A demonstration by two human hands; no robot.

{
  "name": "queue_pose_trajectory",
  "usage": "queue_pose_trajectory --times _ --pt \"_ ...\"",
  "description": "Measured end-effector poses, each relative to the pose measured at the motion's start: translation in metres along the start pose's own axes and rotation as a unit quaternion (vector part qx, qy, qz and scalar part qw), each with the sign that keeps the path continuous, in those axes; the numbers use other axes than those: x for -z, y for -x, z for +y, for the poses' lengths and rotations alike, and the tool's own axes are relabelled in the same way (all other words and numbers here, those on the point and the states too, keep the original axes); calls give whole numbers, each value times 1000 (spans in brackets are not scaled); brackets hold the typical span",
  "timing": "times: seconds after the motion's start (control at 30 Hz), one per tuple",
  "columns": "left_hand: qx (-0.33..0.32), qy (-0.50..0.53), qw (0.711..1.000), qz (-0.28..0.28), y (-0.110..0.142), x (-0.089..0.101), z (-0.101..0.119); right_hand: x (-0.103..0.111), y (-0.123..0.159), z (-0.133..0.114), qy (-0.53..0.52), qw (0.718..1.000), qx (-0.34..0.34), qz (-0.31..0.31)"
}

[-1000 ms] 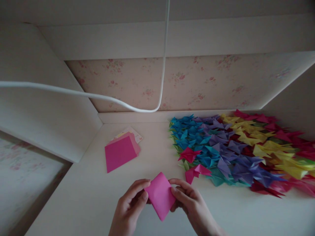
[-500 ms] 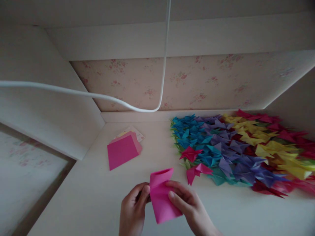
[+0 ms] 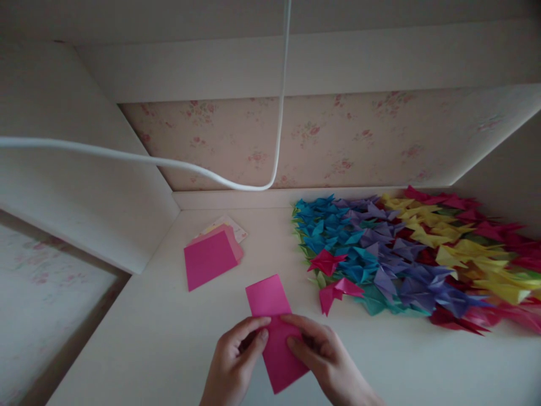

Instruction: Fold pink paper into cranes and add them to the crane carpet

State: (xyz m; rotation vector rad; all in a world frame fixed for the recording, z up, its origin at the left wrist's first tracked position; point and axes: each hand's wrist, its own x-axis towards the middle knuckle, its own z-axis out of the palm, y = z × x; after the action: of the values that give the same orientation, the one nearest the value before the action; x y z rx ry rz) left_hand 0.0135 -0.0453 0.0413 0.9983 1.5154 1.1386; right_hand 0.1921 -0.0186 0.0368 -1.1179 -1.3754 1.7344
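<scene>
A sheet of pink origami paper [image 3: 279, 338], folded into a long rectangle, is held over the white table in front of me. My left hand [image 3: 239, 352] pinches its left edge between thumb and fingertips. On the opposite edge, my right hand [image 3: 319, 347] grips it the same way, fingers curled and thumb on the face. The upper end of the paper stands out past my fingertips, lighter in tone than the lower part. Nearest to my right hand on the table is a folded pink paper flower [image 3: 338, 292].
A stack of pink paper sheets [image 3: 211, 260] lies at the left. Many folded paper flowers in blue, purple [image 3: 422, 287], yellow [image 3: 477, 262] and red spread across the right. A white cable [image 3: 190, 166] hangs across the view before the floral back panel [image 3: 313, 138].
The paper's curled upper end has straightened and now points up and left. My left fingers have moved onto the paper's edge, closer to my right hand.
</scene>
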Motion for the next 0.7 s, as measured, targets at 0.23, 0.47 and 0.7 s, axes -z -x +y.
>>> queue_pose_trajectory --times 0.23,0.47,0.7 --pt "56 92 992 65 -2 1 2 19 12 -3 181 969 165 40" --pt "63 123 989 52 -3 2 0 17 11 -10 345 894 286 24" --pt "56 114 991 40 6 -3 7 13 5 -3 259 928 254 88"
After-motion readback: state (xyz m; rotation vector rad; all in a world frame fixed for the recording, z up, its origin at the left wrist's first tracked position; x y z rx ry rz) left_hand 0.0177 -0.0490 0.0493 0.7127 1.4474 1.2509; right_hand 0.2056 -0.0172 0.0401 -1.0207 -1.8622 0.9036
